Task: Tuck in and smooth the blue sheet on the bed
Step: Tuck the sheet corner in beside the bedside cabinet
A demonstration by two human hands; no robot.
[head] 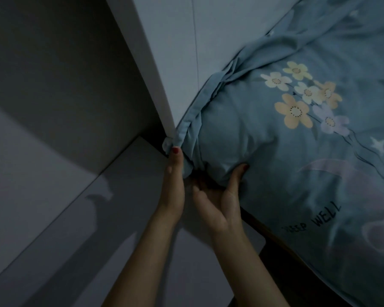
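Observation:
The blue sheet (264,151), printed with flowers, stars and the words "SLEEP WELL", covers the mattress corner at the right. A bunched hem of it runs along the white headboard (175,63). My left hand (173,185) reaches up beside that corner and pinches the rolled hem between thumb and fingers at the headboard's lower edge. My right hand (220,196) grips the mattress corner from below, thumb pressed into the sheet on top, fingers hidden underneath in the dark gap.
A pale wall and a white ledge or cabinet top (75,196) fill the left side, close to the bed corner. The dark bed frame edge (264,235) shows under the mattress. The room is dim.

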